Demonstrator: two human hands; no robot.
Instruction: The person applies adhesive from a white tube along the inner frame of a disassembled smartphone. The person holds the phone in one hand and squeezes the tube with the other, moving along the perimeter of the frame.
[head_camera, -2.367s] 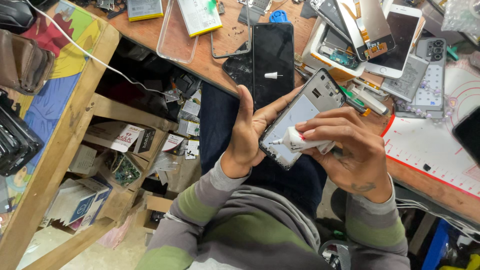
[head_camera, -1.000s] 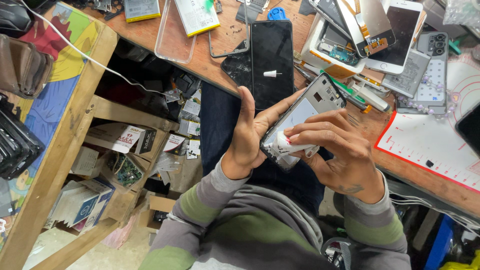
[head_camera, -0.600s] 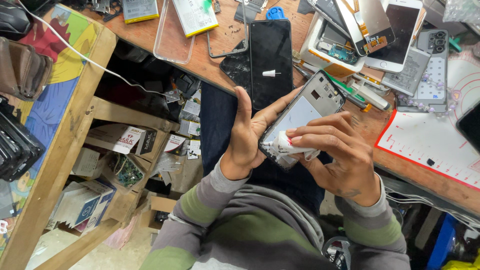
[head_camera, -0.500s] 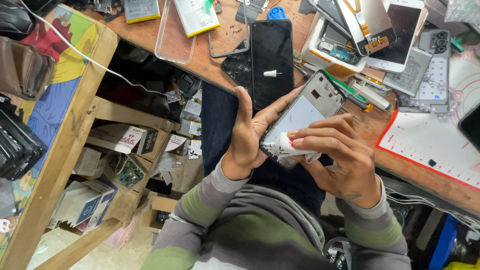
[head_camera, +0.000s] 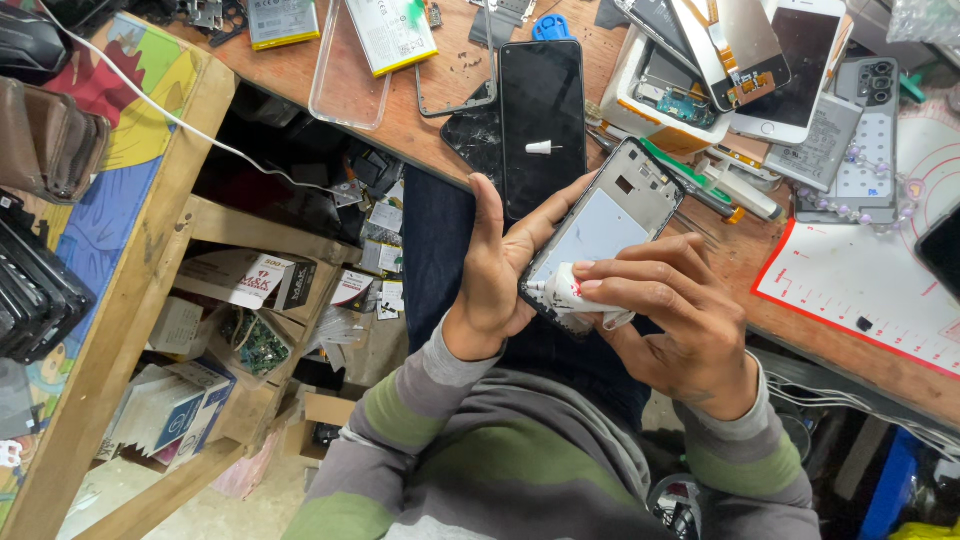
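My left hand (head_camera: 495, 275) cradles a silver phone frame (head_camera: 610, 215) from underneath, thumb up along its left edge. The frame is tilted, its camera cutout toward the workbench. My right hand (head_camera: 675, 320) pinches a small white glue tube (head_camera: 562, 293) and presses its tip against the frame's lower left edge. Both hands are over my lap, just in front of the workbench edge.
On the wooden workbench (head_camera: 420, 120) lie a black phone screen (head_camera: 542, 115) with a white cap on it, a clear case (head_camera: 350, 70), a battery (head_camera: 392, 32), several phone parts (head_camera: 760, 60) and a white mat with red border (head_camera: 860, 290). A wooden shelf (head_camera: 140, 300) with boxes stands left.
The right hand with the tube has shifted slightly along the frame's lower edge. The left hand keeps the frame almost still.
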